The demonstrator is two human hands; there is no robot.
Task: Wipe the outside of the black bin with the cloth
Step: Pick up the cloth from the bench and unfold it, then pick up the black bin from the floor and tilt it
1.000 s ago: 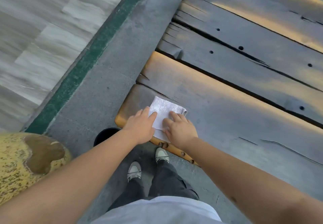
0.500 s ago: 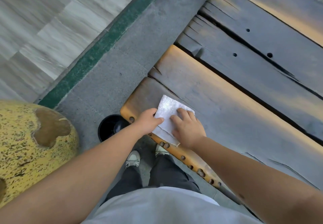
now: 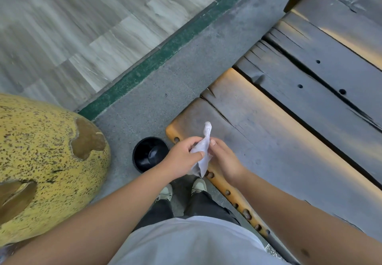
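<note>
Head view, hands: your left hand (image 3: 182, 159) and your right hand (image 3: 224, 158) met just below the middle of the frame, both curled around the cloth (image 3: 202, 153) and gripping it between them.
Head view, cloth: the white cloth was bunched and lifted off the surface (image 3: 289, 151), one twisted end sticking up above your fingers, the other end hanging down past the surface's front edge.
Head view, black bin (image 3: 149, 154): it stood on the grey floor (image 3: 155, 82) left of centre, just beside your left hand in the frame, its open mouth facing up; the cloth was not touching it.
Head view, surface: dark worn wooden planks with yellowed edges filled the right half of the frame, running toward the upper right.
Head view, yellow boulder (image 3: 41, 161): a speckled rounded shape filled the lower left, near the bin.
Head view, you: your shoes (image 3: 165, 192) and dark trousers showed at lower centre, close against the surface's edge.
</note>
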